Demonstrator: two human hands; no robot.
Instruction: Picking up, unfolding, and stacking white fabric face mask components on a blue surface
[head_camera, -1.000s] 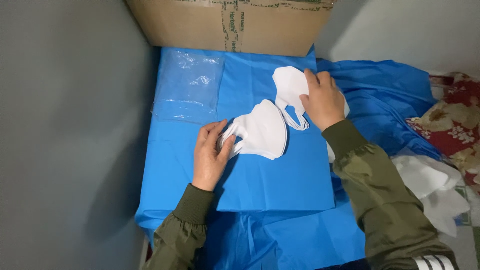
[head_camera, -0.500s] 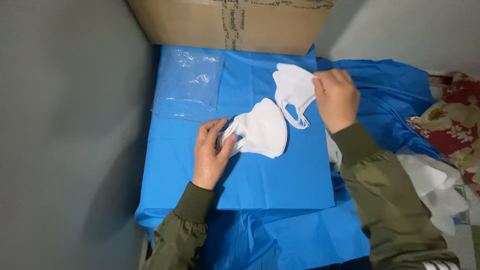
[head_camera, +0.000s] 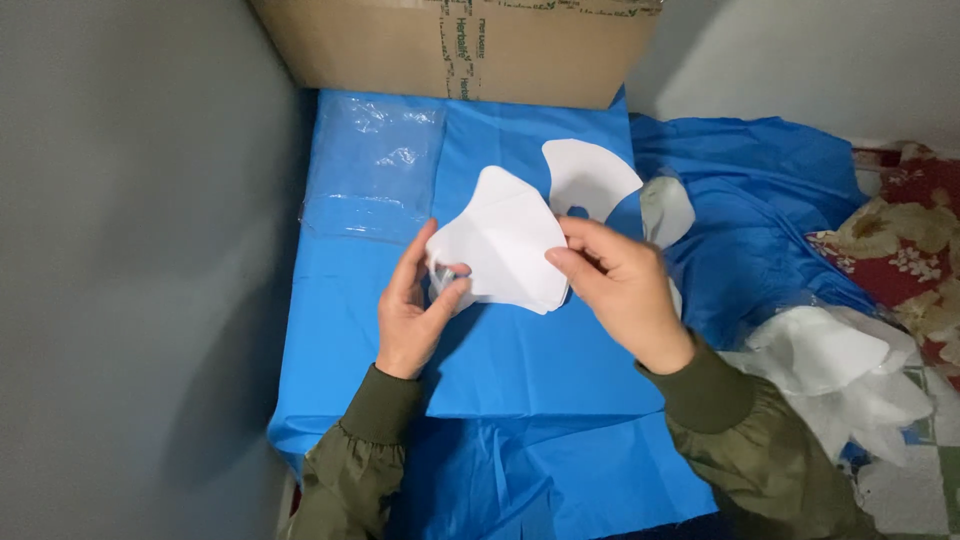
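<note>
Plastic sleeve (head_camera: 372, 165) lies flat at far left on the blue sheet (head_camera: 520, 370), just near of the cardboard box (head_camera: 450, 45). Left hand (head_camera: 412, 315) pinches the left edge of a white mask (head_camera: 505, 240), right hand (head_camera: 620, 290) grips its right edge; mask held just above the sheet, spread between both, likely to keep it open. Second mask (head_camera: 590, 175) lies flat beyond. Pile of masks (head_camera: 830, 355) sits at near right.

white mask (head_camera: 505, 240), blue sheet (head_camera: 520, 370)
</note>
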